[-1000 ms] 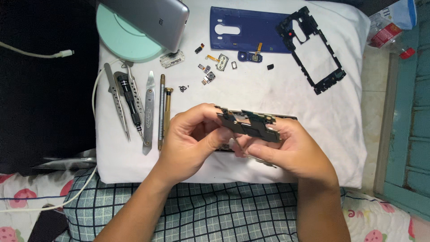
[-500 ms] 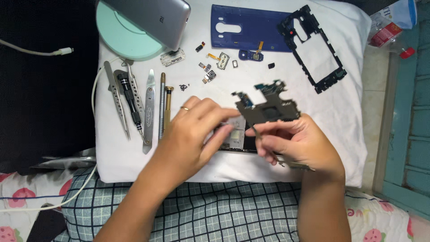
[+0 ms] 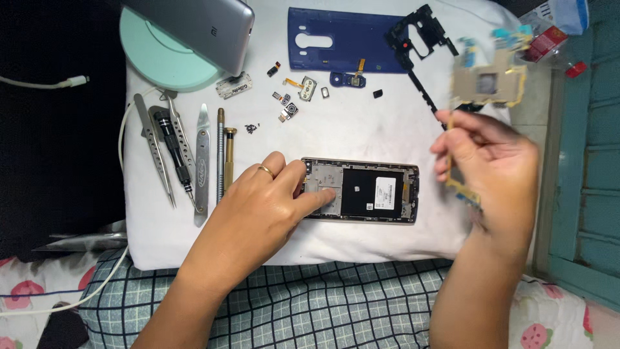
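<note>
In the head view, the left hand (image 3: 261, 210) lies palm down on the white cloth (image 3: 361, 129), its fingers pressing the left end of the opened phone body (image 3: 361, 191), which lies flat in the middle of the cloth. A ring sits on one finger. The right hand (image 3: 491, 168) is raised to the right of the phone body, pinching a circuit board (image 3: 487, 81) by its lower strip; the board is lifted clear of the cloth and blurred.

One blue back cover (image 3: 345, 46) lies at the top of the cloth, with one black frame (image 3: 420, 39) just beside it on the right. About seven small loose parts (image 3: 303, 90) are scattered below the cover. On the left lie one pair of tweezers (image 3: 154, 152), one black screwdriver (image 3: 174, 152), one flat metal pry tool (image 3: 202, 165) and two slim driver rods (image 3: 224, 155), side by side. One silver phone (image 3: 194, 26) leans over one round mint-green stand (image 3: 158, 61).
</note>
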